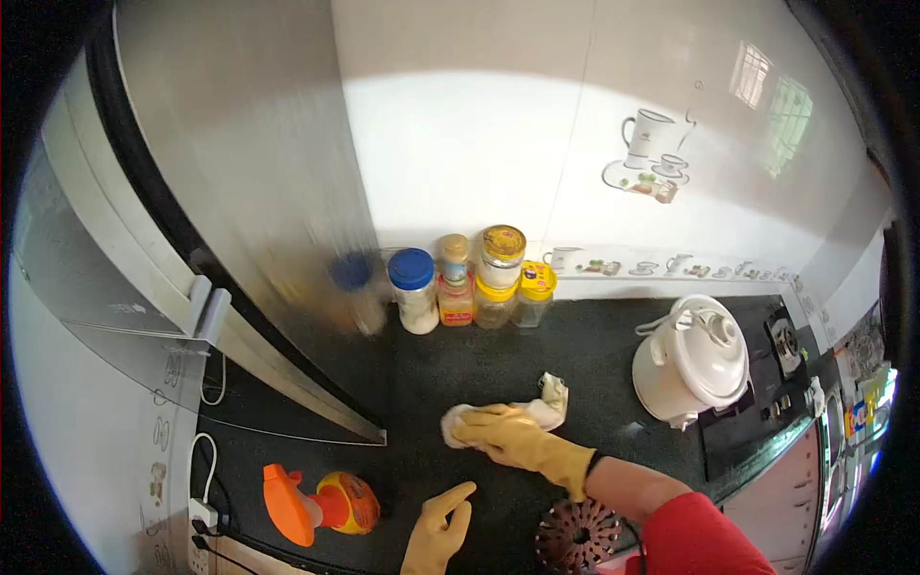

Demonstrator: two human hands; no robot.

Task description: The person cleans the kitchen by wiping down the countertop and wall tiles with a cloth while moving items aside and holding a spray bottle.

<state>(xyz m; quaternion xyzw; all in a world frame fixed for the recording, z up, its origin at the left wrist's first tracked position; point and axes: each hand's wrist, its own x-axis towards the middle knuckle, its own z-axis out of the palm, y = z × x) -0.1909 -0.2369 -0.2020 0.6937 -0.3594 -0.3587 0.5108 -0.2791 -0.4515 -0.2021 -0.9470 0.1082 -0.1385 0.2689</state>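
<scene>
White cloth (549, 408), one, bunched on the dark tabletop (460, 364) beneath the yellow-gloved right hand (503, 433), its fingers laid over the fabric, whether gripping it cannot be told. Left hand (437, 535), likewise gloved, fingers open with thumb and forefinger apart, near an orange-headed spray bottle (353, 503). Also on the tabletop: lidded jars (416, 299) grouped by the tiled wall (460, 144), white cooker (661, 374) at right, round brown slotted object (561, 544) near the right wrist.
</scene>
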